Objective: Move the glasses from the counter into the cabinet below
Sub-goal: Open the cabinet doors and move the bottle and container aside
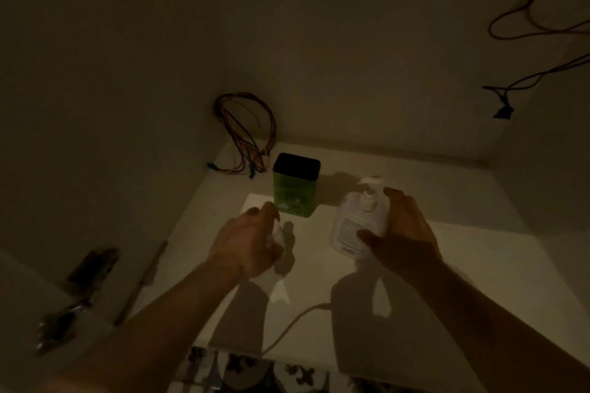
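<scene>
I look into a dim white cabinet (479, 265). My right hand (402, 233) is wrapped around a white pump bottle (357, 220) that stands upright on the cabinet floor. My left hand (245, 242) is closed on a small clear or white object (277, 236), partly hidden by my fingers; I cannot tell whether it is a glass. A green tin with a dark lid (295, 185) stands just behind my left hand.
A bundle of coloured wires (245, 131) hangs in the back left corner. More wires (536, 51) come out of the right wall. A door hinge (86, 281) sits at the left edge. A white cable (293, 325) lies on the cabinet floor, with patterned tiles (255, 367) below.
</scene>
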{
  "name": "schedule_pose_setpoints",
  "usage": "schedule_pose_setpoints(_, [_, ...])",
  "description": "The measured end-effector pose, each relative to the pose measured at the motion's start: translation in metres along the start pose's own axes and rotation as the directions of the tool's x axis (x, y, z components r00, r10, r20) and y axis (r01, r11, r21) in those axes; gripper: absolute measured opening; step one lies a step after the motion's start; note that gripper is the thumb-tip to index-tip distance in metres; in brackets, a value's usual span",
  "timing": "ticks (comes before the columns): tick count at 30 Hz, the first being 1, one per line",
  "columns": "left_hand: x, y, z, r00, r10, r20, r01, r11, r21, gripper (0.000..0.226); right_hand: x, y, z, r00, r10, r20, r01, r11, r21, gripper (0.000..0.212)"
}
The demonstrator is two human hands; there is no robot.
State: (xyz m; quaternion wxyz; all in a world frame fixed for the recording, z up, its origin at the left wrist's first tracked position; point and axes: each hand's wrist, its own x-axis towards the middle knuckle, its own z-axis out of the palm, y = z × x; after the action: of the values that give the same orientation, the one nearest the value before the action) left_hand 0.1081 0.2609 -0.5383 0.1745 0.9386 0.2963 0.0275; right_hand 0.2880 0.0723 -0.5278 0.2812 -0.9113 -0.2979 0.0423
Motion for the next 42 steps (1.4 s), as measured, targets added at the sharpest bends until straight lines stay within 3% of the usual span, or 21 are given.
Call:
schedule_pose_setpoints(5, [0.025, -0.070, -0.037, 0.973, -0.217, -0.072, 0.216, 0.976, -0.031, 0.043, 0.005, 0.005, 0.012, 0.998, -0.062, -0.019, 0.063, 0.997, 0.044, 0.083])
schedule_pose_setpoints(8, [0.041, -0.094, -0.039, 0.961, -0.268, -0.063, 0.271, 0.961, 0.061, 0.047, 0.007, 0.005, 0.016, 0.960, -0.257, -0.111, 0.252, 0.966, -0.051, 0.071])
schedule_pose_setpoints(11, [0.059, -0.100, -0.034, 0.962, -0.271, -0.025, 0.272, 0.954, 0.125, 0.043, 0.012, 0.011, 0.017, 0.904, -0.412, -0.115, 0.396, 0.908, -0.138, 0.061])
schedule_pose_setpoints(13, [0.068, -0.101, -0.027, 0.966, -0.258, -0.022, 0.258, 0.952, 0.163, 0.043, 0.018, 0.015, 0.015, 0.925, -0.370, -0.089, 0.359, 0.926, -0.116, 0.066])
schedule_pose_setpoints(16, [0.075, -0.100, -0.024, 0.963, -0.271, -0.010, 0.266, 0.936, 0.231, 0.062, 0.021, 0.017, 0.015, 0.980, -0.195, -0.047, 0.192, 0.979, -0.060, 0.073])
schedule_pose_setpoints(19, [0.081, -0.101, -0.025, 0.960, -0.280, 0.000, 0.268, 0.920, 0.287, 0.077, 0.021, 0.017, 0.017, 0.991, -0.133, -0.021, 0.133, 0.991, -0.024, 0.077])
schedule_pose_setpoints(24, [0.085, -0.110, -0.021, 0.960, -0.263, -0.097, 0.280, 0.881, 0.381, 0.071, 0.021, 0.016, 0.018, 0.997, -0.082, 0.001, 0.082, 0.996, 0.023, 0.077])
schedule_pose_setpoints(28, [0.082, -0.120, -0.019, 0.973, -0.093, -0.209, 0.196, 0.809, 0.554, 0.086, 0.026, 0.015, 0.017, 0.996, -0.029, 0.089, 0.013, 0.984, 0.175, 0.079])
schedule_pose_setpoints(30, [0.076, -0.115, -0.024, 0.955, 0.011, -0.298, 0.141, 0.864, 0.483, 0.089, 0.023, 0.010, 0.015, 0.993, -0.014, 0.114, -0.009, 0.980, 0.198, 0.076])
schedule_pose_setpoints(33, [0.061, -0.084, -0.028, 0.896, 0.149, -0.418, -0.111, 0.987, 0.116, 0.076, 0.013, -0.007, 0.015, 0.988, -0.151, 0.046, 0.142, 0.978, 0.150, 0.071])
schedule_pose_setpoints(36, [0.037, -0.051, -0.028, 0.907, 0.313, -0.281, -0.361, 0.922, -0.137, 0.083, 0.008, -0.035, 0.020, 0.937, -0.346, 0.047, 0.337, 0.932, 0.132, 0.063])
schedule_pose_setpoints(39, [0.023, -0.035, -0.026, 0.904, 0.409, -0.126, -0.428, 0.868, -0.250, 0.098, 0.008, -0.070, 0.035, 0.921, -0.372, 0.114, 0.327, 0.899, 0.293, 0.048])
schedule_pose_setpoints(42, [0.013, -0.037, -0.030, 0.912, 0.395, -0.109, -0.407, 0.843, -0.352, 0.105, 0.002, -0.101, 0.052, 0.892, -0.429, 0.142, 0.379, 0.880, 0.286, 0.071])
